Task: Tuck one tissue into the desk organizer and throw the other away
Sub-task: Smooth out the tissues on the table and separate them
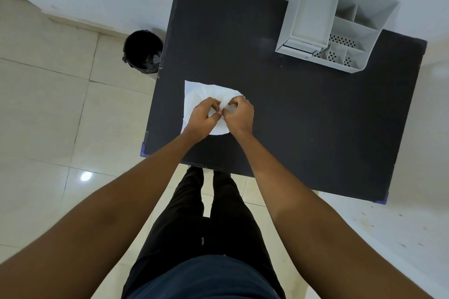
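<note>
One counter (303, 109), dark-topped. One white tissue (194, 94) visible as a sheet; whether a second lies with it cannot be told. One grey desk organizer (313, 5), divided into several compartments. One black bin (142, 51) on the floor. Two hands: left hand (202, 115), right hand (239, 114).

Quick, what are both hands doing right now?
Left hand: closed, pinching the tissue.
Right hand: closed, pinching the same tissue.
</note>
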